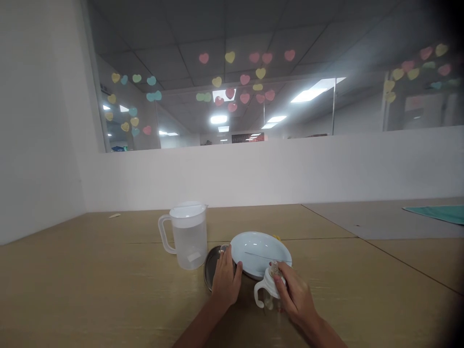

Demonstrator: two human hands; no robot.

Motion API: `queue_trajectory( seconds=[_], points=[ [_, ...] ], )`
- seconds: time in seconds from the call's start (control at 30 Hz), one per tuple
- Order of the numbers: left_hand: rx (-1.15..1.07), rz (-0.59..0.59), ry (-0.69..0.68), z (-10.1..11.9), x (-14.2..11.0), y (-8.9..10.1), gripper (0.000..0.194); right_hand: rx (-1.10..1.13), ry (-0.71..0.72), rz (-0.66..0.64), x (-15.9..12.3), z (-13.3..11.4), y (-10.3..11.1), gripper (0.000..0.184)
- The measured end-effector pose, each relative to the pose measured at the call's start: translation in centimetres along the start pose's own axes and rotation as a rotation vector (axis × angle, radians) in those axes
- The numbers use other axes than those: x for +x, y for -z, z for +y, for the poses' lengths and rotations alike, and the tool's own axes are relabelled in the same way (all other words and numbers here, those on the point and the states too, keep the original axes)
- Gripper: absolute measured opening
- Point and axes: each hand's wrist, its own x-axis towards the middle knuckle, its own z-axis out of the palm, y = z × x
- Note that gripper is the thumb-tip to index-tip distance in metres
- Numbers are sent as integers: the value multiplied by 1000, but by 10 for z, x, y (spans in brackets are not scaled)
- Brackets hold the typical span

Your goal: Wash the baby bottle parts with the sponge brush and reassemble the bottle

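Observation:
My left hand (225,280) lies over a dark round metal dish (210,266), fingers together and curved, touching the edge of a pale blue plate (260,253). Whether it grips anything small is hidden. My right hand (295,296) is wrapped round a clear baby bottle with white handles (264,290), standing upright on the wooden table (108,290) just in front of the plate. A translucent plastic jug with a handle (186,235) stands to the left of the dish.
A white wall rises behind the table, with a glass window carrying coloured heart stickers (232,82). A teal cloth (438,212) lies at the far right on a grey surface. A small scrap (114,215) lies at the back left.

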Motion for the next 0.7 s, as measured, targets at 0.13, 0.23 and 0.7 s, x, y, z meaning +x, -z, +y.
queue_trajectory(
  seconds=[0.13,0.23,0.7],
  points=[
    [96,40,-26,3,1,5,51,-3,-12,-2,0,0,0,22],
    [185,68,-66,3,1,10,50,-6,-26,-20,0,-1,1,22],
    [219,96,-59,11,8,27,32,-19,-37,-18,1,-1,0,23]
  ],
)
